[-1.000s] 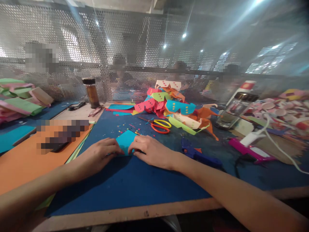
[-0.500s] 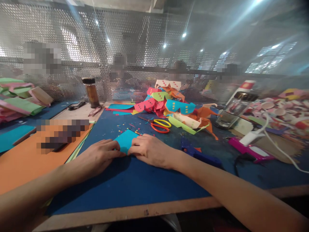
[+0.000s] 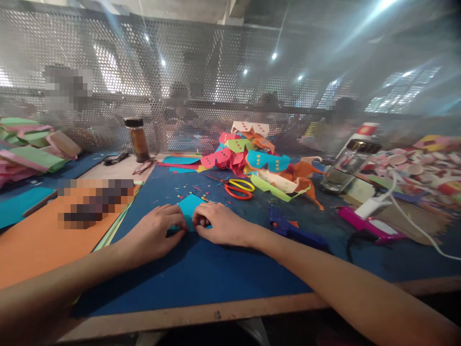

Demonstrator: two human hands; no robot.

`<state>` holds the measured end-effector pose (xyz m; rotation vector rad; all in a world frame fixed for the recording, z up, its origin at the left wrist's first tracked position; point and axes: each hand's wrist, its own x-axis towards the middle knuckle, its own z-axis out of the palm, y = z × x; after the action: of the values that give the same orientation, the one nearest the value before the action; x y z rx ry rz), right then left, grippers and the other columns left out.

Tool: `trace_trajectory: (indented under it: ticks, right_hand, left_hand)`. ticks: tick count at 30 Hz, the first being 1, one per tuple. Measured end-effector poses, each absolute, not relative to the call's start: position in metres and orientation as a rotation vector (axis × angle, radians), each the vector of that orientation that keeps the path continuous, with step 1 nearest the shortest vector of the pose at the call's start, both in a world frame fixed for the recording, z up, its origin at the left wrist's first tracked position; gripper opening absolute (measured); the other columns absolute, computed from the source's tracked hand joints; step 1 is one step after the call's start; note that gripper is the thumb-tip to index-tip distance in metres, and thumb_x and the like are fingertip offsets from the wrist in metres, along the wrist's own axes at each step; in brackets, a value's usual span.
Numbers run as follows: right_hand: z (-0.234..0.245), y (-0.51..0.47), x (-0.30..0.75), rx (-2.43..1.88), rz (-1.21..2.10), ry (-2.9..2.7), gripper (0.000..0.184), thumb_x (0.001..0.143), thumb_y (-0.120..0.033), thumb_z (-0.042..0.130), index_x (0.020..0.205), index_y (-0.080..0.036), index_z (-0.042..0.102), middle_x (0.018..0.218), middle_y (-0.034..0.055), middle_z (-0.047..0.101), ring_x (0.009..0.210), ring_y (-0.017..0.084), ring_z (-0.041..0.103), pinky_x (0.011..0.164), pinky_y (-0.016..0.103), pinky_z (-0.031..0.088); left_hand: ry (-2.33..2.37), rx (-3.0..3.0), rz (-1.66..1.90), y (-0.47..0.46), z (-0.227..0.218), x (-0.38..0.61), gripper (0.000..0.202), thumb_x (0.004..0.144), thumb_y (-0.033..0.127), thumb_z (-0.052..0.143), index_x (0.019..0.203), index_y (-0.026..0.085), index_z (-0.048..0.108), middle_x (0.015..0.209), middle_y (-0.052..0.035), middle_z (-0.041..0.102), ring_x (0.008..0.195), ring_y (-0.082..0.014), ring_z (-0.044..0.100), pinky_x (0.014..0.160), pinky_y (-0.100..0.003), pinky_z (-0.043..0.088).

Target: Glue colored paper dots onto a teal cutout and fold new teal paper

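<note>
A piece of bright blue paper (image 3: 190,207) lies on the dark blue table surface, its point facing away from me. My left hand (image 3: 156,231) grips its near left edge with curled fingers and thumb. On the other side, my right hand (image 3: 221,225) pinches the near edge, thumb and fingertips close to the left ones. The fingers cover parts of both sides of the sheet. Just beyond the paper are scissors (image 3: 238,188) with red and yellow handles, among tiny coloured paper scraps.
Cut-out paper masks (image 3: 268,161) are heaped at the back. To the right are a blue glue gun (image 3: 297,231), a glass jar (image 3: 347,168) and a magenta power strip (image 3: 374,227). Large orange sheets (image 3: 32,245) lie left, near a brown-filled bottle (image 3: 139,142). A perforated metal screen (image 3: 216,62) stands behind.
Both hands have shifted slightly and their fingers are more curled at the paper's near edge. The fingertips have come a little closer together, and the paper sits about where it was.
</note>
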<state>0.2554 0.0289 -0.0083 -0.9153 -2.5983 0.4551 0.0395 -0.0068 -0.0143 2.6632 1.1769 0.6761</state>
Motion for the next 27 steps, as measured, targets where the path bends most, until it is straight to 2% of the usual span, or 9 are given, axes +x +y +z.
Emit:
trace_trajectory:
  ticks: [4, 7, 10, 18, 27]
  right_hand:
    - [-0.009, 0.026, 0.252, -0.997, 0.397, -2.611, 0.005, 0.079, -0.018, 0.06, 0.083, -0.02, 0.059, 0.086, -0.0001, 0.066, 0.081, 0.017, 0.059, 0.071, 0.029, 0.038]
    - [-0.01, 0.024, 0.251, -1.051, 0.322, -2.608, 0.004, 0.08, -0.023, 0.06, 0.082, -0.021, 0.057, 0.087, 0.0004, 0.067, 0.085, 0.019, 0.06, 0.07, 0.03, 0.036]
    - [-0.01, 0.024, 0.251, -1.096, 0.3, -2.612, 0.006, 0.08, -0.025, 0.06, 0.082, -0.021, 0.056, 0.089, 0.0012, 0.067, 0.086, 0.02, 0.061, 0.07, 0.031, 0.035]
    - [-0.003, 0.025, 0.256, -1.094, 0.415, -2.645, 0.006, 0.077, -0.022, 0.059, 0.083, -0.021, 0.06, 0.092, 0.002, 0.069, 0.089, 0.021, 0.06, 0.072, 0.032, 0.037]
    - [0.01, 0.024, 0.268, -1.154, 0.486, -2.707, 0.009, 0.076, -0.017, 0.057, 0.082, -0.021, 0.062, 0.09, 0.0017, 0.07, 0.09, 0.02, 0.06, 0.072, 0.031, 0.037]
  left_hand:
    - [1.327, 2.547, 0.675, -0.006, -0.012, 0.057, 0.012, 0.079, 0.008, 0.058, 0.077, 0.02, 0.06, 0.083, -0.003, 0.065, 0.085, -0.0224, 0.06, 0.077, -0.035, 0.046]
    - [1.398, 2.506, 0.674, -0.004, -0.014, 0.065, 0.012, 0.08, 0.01, 0.057, 0.073, 0.02, 0.058, 0.082, -0.0029, 0.064, 0.085, -0.0229, 0.059, 0.079, -0.036, 0.046]
    - [1.463, 2.469, 0.649, -0.003, -0.016, 0.067, 0.009, 0.081, 0.014, 0.055, 0.078, 0.021, 0.06, 0.086, -0.0036, 0.065, 0.087, -0.0239, 0.058, 0.082, -0.039, 0.045]
    - [1.491, 2.448, 0.583, -0.002, -0.018, 0.063, 0.005, 0.081, 0.024, 0.06, 0.085, 0.022, 0.062, 0.094, -0.0052, 0.063, 0.094, -0.028, 0.055, 0.085, -0.043, 0.044]
    - [1.438, 2.408, 0.56, 0.005, -0.021, 0.056, 0.01, 0.077, 0.019, 0.055, 0.082, 0.022, 0.063, 0.093, -0.0051, 0.063, 0.093, -0.0276, 0.056, 0.089, -0.044, 0.042]
